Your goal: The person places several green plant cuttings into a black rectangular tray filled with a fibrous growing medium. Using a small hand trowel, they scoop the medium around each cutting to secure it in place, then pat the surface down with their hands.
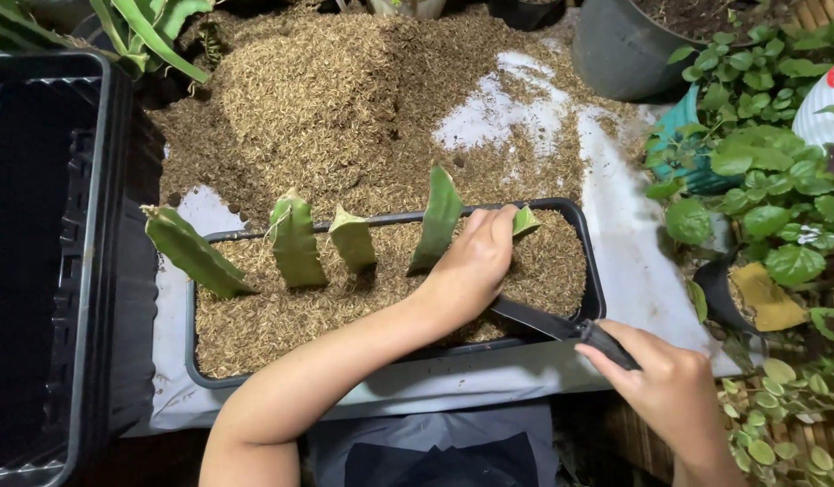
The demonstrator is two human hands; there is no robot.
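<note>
A black rectangular planter tray (594, 298) filled with brown husk mix lies in front of me. Several green cactus cuttings stand in a row along its far side, the leftmost one (193, 254) leaning left, another (294, 240) upright. My left hand (476, 261) reaches across the tray and presses a small green cutting (526, 220) into the mix at the right end. My right hand (674, 388) grips the black handle of a knife (552, 323), whose dark blade points left under my left wrist.
A heap of brown husk mix (327, 90) covers a white sheet (633, 271) behind the tray. A stack of black crates (56, 261) stands at the left. Potted leafy plants (760, 171) and a grey pot (620, 50) crowd the right side.
</note>
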